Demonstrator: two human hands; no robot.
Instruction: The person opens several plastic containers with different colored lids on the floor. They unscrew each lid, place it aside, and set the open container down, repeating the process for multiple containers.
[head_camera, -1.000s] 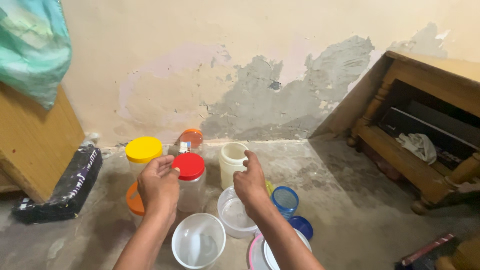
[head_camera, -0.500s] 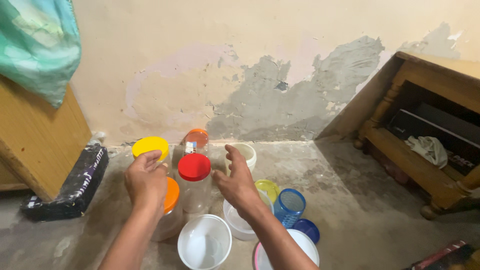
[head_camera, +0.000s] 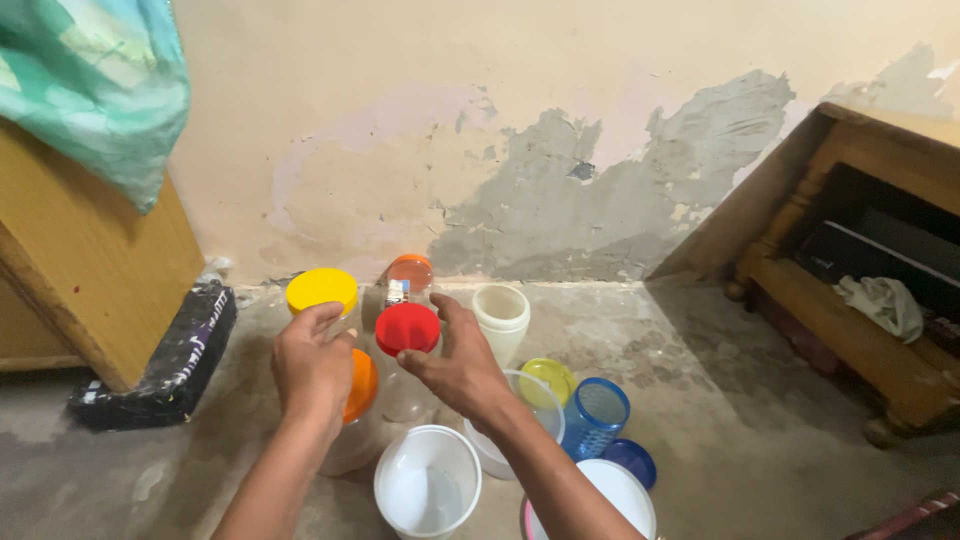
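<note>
Concrete floor (head_camera: 760, 420) along a peeling plaster wall (head_camera: 560, 150); plastic jars and tubs clustered against it, likely parked there to stay out of the way. Wooden bench (head_camera: 880, 300) to the right, wood panel (head_camera: 80, 270) with teal cloth (head_camera: 100, 80) to the left, dark bag (head_camera: 165, 360) at its foot.

Right hand (head_camera: 460, 365) has its fingers (head_camera: 425, 350) closed around the red lid (head_camera: 407, 328) of a clear jar (head_camera: 405, 395) mid-cluster; thumb on the near rim, grip from the side, as for turning or lifting. Whether the lid is seated or loose, cannot tell.

Left hand (head_camera: 312, 365) sits just left of that jar, fingers loosely curled and narrow, holding nothing visible. It covers part of the orange-lid jar (head_camera: 360, 400), close enough to steady the neighbours.

Around: yellow-lid jar (head_camera: 321, 291) behind left, cream cup (head_camera: 501, 315) behind right, open white tub (head_camera: 427, 490) nearest the camera, blue cup (head_camera: 597, 415) and yellow-green lid (head_camera: 546, 380) to the right.
</note>
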